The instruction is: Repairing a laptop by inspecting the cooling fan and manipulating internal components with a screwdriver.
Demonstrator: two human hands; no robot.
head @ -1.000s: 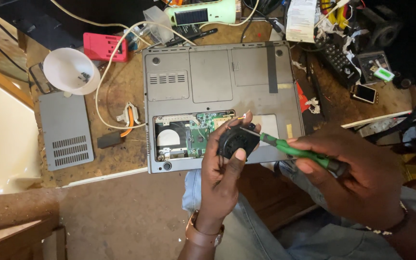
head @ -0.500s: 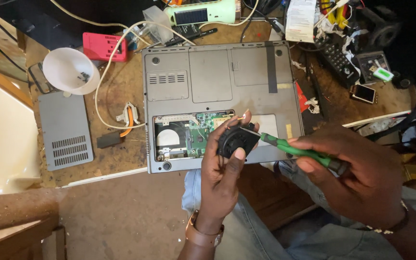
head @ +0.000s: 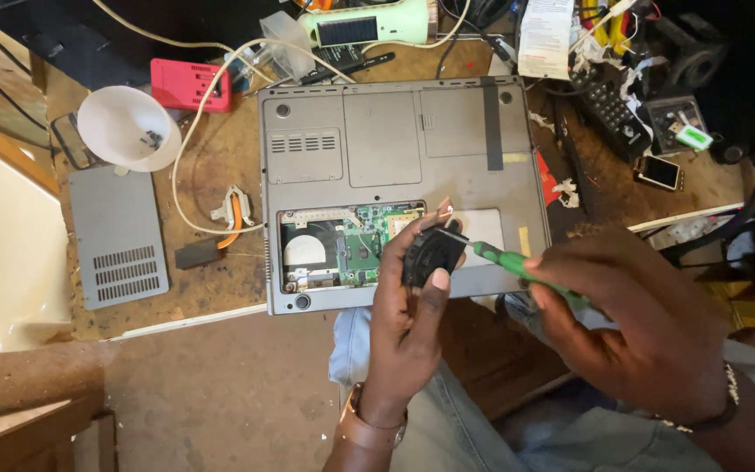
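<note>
Black plastic fan (head: pixel 431 254) pinched in left hand (head: pixel 408 328), green-handled screwdriver (head: pixel 517 272) touching.

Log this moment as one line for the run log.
left hand: holds black fan | right hand: holds green screwdriver, tip at fan | below: upturned grey laptop, compartment open

A white printed paper label (head: pixel 544 35) lies at the bench's top edge.

Matt grey plastic laptop base (head: pixel 395 149) – black plastic fan (head: pixel 430 253), glossy green screwdriver handle (head: pixel 517 267), rough worn wooden table (head: pixel 211 166)
</note>
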